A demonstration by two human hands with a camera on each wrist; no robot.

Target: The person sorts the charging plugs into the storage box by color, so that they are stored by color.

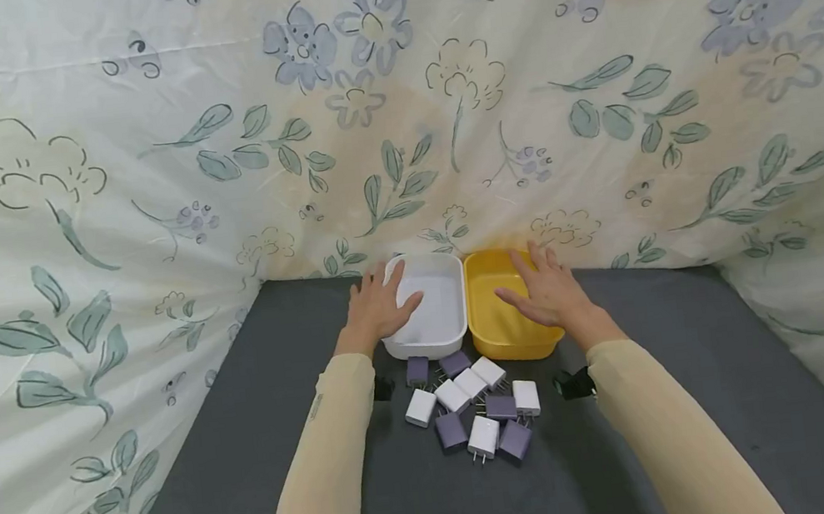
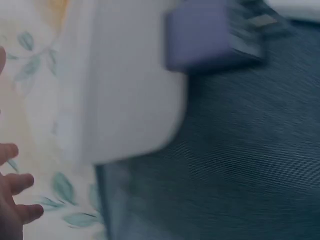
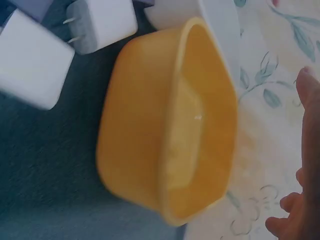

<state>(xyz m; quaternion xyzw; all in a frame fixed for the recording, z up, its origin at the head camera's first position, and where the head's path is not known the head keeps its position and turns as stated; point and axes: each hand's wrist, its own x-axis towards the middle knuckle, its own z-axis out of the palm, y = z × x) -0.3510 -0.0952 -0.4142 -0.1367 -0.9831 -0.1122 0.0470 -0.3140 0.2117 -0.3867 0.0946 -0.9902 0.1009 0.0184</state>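
Note:
My left hand (image 1: pixel 374 306), fingers spread, is at the left rim of a white plastic bin (image 1: pixel 432 345). Over the right side of a yellow bin (image 1: pixel 515 348) my right hand (image 1: pixel 550 291) is held with its fingers apart, holding nothing. The two bins stand side by side. In front of them lies a loose pile of white plug chargers (image 1: pixel 421 408) and purple plug chargers (image 1: pixel 450 431), some with metal prongs showing. The right wrist view shows the yellow bin's inside (image 3: pixel 200 145) with nothing in it. A purple charger (image 2: pixel 200 37) appears beside the white bin in the left wrist view.
A dark grey cloth (image 1: pixel 278 346) covers the table. Behind and beside the table hangs a floral curtain (image 1: pixel 402 166), close behind both bins. Dark wrist cameras (image 1: pixel 574 384) sit under the sleeves.

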